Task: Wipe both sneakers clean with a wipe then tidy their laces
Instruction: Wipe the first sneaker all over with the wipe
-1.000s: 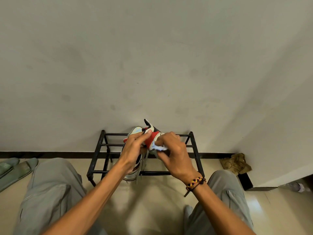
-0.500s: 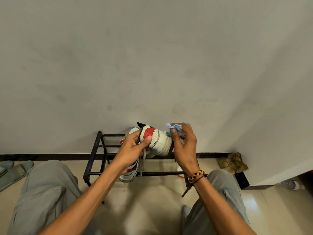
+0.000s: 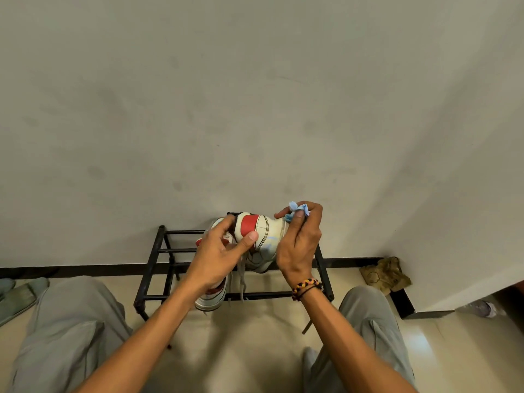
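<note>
My left hand (image 3: 218, 253) grips a white sneaker with a red heel patch (image 3: 262, 232), held up in the air above the rack with its heel toward me. My right hand (image 3: 300, 242) pinches a crumpled light-blue wipe (image 3: 297, 209) against the sneaker's right edge by the sole. Its loose grey laces (image 3: 241, 282) dangle below my hands. The second white-and-red sneaker (image 3: 214, 299) lies on the black metal shoe rack (image 3: 158, 265), mostly hidden behind my left hand and forearm.
The rack stands on a beige tile floor against a plain wall with a black baseboard. My knees in grey trousers frame the rack. Green slippers (image 3: 17, 293) lie at the far left. A crumpled brown rag (image 3: 385, 276) sits in the right corner.
The sneaker turned from toe-up to heel-toward-me and rose slightly. My right hand moved the wipe from the sneaker's front face up to its right edge.
</note>
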